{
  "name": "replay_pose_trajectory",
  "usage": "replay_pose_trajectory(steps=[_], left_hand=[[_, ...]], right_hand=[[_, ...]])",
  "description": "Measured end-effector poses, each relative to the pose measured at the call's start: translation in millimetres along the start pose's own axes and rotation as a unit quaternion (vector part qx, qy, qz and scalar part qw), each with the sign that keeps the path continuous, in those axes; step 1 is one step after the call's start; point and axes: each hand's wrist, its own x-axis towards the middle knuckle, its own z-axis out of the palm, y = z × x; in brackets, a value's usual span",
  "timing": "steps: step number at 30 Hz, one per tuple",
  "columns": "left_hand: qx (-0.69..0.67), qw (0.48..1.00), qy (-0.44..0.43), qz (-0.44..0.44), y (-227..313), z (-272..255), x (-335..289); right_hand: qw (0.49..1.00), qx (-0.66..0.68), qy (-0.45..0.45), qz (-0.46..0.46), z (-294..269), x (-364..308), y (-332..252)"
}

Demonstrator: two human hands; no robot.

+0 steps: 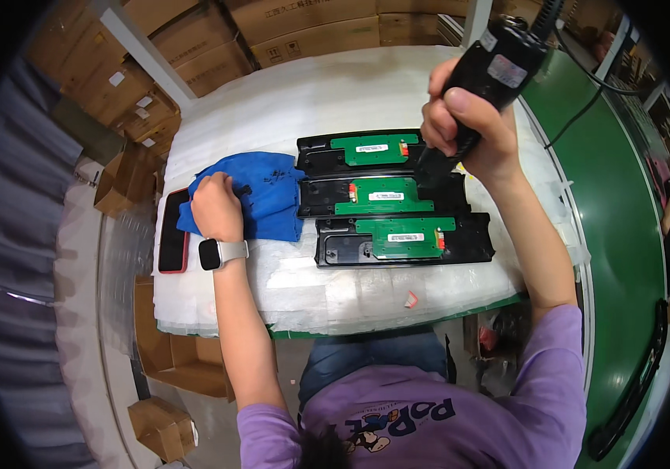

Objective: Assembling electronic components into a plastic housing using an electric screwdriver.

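My right hand point(472, 129) is wrapped round a black corded electric screwdriver point(499, 62), held tilted with its lower end over the right part of the panels. Below it lie three long black plastic panels, one behind another: the far panel point(315, 162), the middle panel point(319, 205) and the near panel point(468, 250). Each carries a green circuit board point(421, 248) with a white label and a red-and-white connector. On the left, my left hand point(216, 205) is closed, its fingertips down on a blue cloth point(272, 219). Small dark pieces, probably screws, are scattered on the cloth.
A phone point(172, 234) in a red case lies left of the cloth. Near the front edge is a small red-and-white scrap point(411, 298). A green conveyor belt point(624, 258) runs along the right, with a long black part point(634, 391) on it. Cardboard boxes point(296, 31) stand behind the table.
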Motion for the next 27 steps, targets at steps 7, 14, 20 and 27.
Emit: replay_pose_trajectory(steps=[7,14,20,27], left_hand=[[-0.784,0.515,-0.148,-0.314,19.6,0.6,-0.6],[-0.869,0.228,-0.340,-0.276,58.8,4.0,-23.5],[-0.817,0.335,-0.413,-0.222,91.3,-17.7,-43.4],[-0.766,0.418,-0.470,-0.133,93.9,-33.9,-45.8]], right_hand=[[0.997,-0.057,0.039,-0.027,5.2,-14.0,-3.8],[0.989,0.095,0.095,-0.068,15.8,-25.5,-14.9],[0.959,0.205,-0.018,-0.194,24.2,-31.6,-11.9],[0.962,0.201,-0.017,-0.185,15.4,-42.6,-6.6]])
